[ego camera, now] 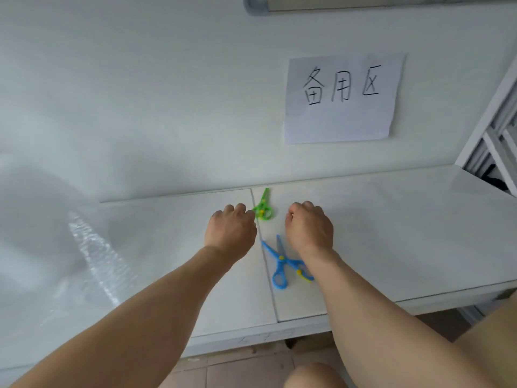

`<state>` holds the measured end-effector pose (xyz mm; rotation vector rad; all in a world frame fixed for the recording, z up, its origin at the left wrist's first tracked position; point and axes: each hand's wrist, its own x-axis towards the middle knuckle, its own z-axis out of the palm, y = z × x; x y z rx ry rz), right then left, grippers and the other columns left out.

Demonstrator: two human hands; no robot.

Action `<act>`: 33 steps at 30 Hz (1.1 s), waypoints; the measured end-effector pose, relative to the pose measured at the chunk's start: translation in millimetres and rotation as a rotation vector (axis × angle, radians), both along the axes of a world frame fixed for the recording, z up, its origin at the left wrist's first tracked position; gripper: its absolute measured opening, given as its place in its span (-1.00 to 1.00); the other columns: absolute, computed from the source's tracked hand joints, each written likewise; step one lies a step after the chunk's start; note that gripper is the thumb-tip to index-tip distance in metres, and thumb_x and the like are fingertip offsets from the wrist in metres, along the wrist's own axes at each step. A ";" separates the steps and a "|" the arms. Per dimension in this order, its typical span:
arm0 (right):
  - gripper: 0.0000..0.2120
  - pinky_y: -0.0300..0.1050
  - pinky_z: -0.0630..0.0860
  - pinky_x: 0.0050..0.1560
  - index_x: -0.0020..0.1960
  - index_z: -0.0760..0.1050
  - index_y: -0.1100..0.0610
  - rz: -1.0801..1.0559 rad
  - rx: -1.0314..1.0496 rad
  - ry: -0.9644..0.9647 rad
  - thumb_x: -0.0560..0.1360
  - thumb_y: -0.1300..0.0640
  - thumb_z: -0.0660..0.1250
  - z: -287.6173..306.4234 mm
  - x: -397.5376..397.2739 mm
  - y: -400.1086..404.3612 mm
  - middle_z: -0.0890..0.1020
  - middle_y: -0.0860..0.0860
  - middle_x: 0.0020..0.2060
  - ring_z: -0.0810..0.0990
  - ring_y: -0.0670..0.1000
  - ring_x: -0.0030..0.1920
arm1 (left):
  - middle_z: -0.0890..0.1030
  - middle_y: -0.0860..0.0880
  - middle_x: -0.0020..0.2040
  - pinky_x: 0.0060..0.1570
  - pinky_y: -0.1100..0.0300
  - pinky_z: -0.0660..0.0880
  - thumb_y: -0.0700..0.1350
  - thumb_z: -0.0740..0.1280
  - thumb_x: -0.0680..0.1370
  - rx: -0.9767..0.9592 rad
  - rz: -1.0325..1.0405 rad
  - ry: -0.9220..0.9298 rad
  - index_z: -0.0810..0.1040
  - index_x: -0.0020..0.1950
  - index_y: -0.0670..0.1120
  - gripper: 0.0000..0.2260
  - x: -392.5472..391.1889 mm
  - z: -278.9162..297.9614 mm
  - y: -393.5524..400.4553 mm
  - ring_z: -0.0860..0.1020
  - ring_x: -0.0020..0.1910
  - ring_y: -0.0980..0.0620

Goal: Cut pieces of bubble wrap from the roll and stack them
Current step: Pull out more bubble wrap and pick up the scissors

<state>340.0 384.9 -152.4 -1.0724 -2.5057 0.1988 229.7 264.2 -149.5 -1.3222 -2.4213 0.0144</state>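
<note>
Both my hands hover over the white table (391,219), backs up and fingers curled under. I see nothing held in my left hand (230,229), whose knuckles lie right beside the handle of small green scissors (263,206). My right hand (309,226) is a loose fist, apart from the green scissors and holding nothing visible. Blue scissors (281,264) with yellow trim lie open on the table, partly under my right forearm. Translucent bubble wrap (92,256) spreads over the table's left side, a shiny crease running down it.
A paper sign (342,98) with handwritten characters hangs on the white wall behind the table. A white metal frame (500,130) stands at the right edge. A seam (268,281) splits the tabletop between my arms. Tiled floor and my knees show below the front edge.
</note>
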 end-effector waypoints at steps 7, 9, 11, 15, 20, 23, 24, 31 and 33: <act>-0.74 -0.05 0.41 -0.03 0.17 0.51 0.10 0.240 0.051 0.033 0.61 0.07 0.11 9.4 -73.1 -99.9 0.56 0.07 0.11 0.50 0.15 0.12 | 0.48 -0.02 -0.42 -0.43 0.19 0.20 -0.09 0.53 0.31 0.101 0.051 0.132 0.52 -0.39 -0.07 -0.79 -54.3 18.4 -122.7 0.46 -0.46 -0.08; -0.74 -0.05 0.42 -0.02 0.19 0.51 0.09 0.300 0.037 0.054 0.61 0.07 0.12 12.6 -91.2 -126.7 0.56 0.06 0.11 0.50 0.14 0.12 | 0.46 -0.03 -0.43 -0.44 0.18 0.22 -0.12 0.51 0.33 0.167 0.078 0.136 0.49 -0.40 -0.08 -0.78 -60.8 24.0 -148.6 0.45 -0.47 -0.08; -0.76 -0.05 0.42 -0.03 0.17 0.51 0.08 0.349 -0.017 0.080 0.61 0.06 0.13 15.8 -106.8 -150.7 0.57 0.04 0.10 0.51 0.13 0.11 | 0.47 -0.03 -0.42 -0.44 0.14 0.30 -0.13 0.48 0.36 0.234 0.124 0.144 0.49 -0.39 -0.09 -0.79 -66.5 24.7 -172.5 0.46 -0.44 -0.10; -0.82 -0.11 0.42 -0.10 -0.02 0.52 0.07 0.445 -0.290 0.198 0.58 0.03 0.17 21.9 -133.0 -193.1 0.59 0.01 -0.06 0.55 0.09 -0.02 | 0.55 -0.01 -0.28 -0.30 0.07 0.37 -0.08 0.37 0.46 0.391 0.140 0.184 0.57 -0.24 -0.09 -0.89 -82.4 29.5 -218.4 0.51 -0.25 -0.11; -0.52 -0.16 0.36 0.12 0.33 0.41 0.03 0.522 -0.617 0.044 0.53 -0.23 0.20 25.5 -157.9 -241.6 0.56 -0.02 0.23 0.51 0.05 0.25 | 0.57 -0.07 -0.01 0.14 0.02 0.34 -0.14 0.33 0.50 0.486 0.113 0.286 0.59 -0.05 -0.14 -0.90 -110.9 44.9 -255.7 0.48 0.10 -0.16; -0.24 -0.16 0.35 0.20 0.51 0.21 0.07 0.497 -0.752 -0.011 0.45 -0.29 0.30 20.7 -162.2 -253.2 0.48 0.03 0.35 0.47 0.04 0.33 | 0.55 -0.12 0.13 0.31 -0.04 0.25 -0.12 0.36 0.50 0.469 0.142 0.283 0.58 0.01 -0.17 -0.84 -125.9 47.0 -267.8 0.43 0.24 -0.21; -0.34 -0.17 0.38 0.17 0.45 0.31 0.06 0.489 -0.767 -0.004 0.46 -0.23 0.34 18.6 -163.0 -252.4 0.54 0.01 0.27 0.52 0.04 0.26 | 0.54 -0.13 0.15 0.31 -0.03 0.26 -0.09 0.36 0.51 0.461 0.144 0.271 0.58 0.03 -0.17 -0.82 -129.9 46.2 -270.4 0.42 0.26 -0.21; -0.95 -0.19 0.48 -0.20 -0.12 0.51 0.14 0.464 -0.983 0.299 0.51 0.17 0.34 15.6 -154.4 -221.8 0.67 0.09 -0.23 0.58 0.02 -0.25 | 0.55 -0.06 0.16 -0.06 0.05 0.53 0.19 0.11 0.59 0.520 0.144 -0.039 0.54 0.18 -0.10 -0.57 -136.8 28.3 -263.0 0.54 0.11 -0.12; -0.94 -0.25 0.49 -0.33 -0.11 0.49 0.20 0.455 -1.060 0.392 0.55 0.25 0.31 24.0 -148.6 -211.5 0.63 0.14 -0.28 0.56 0.04 -0.34 | 0.55 -0.06 0.19 0.08 0.02 0.48 0.23 0.06 0.60 0.535 0.177 -0.130 0.54 0.22 -0.10 -0.51 -140.0 20.5 -257.1 0.52 0.16 -0.14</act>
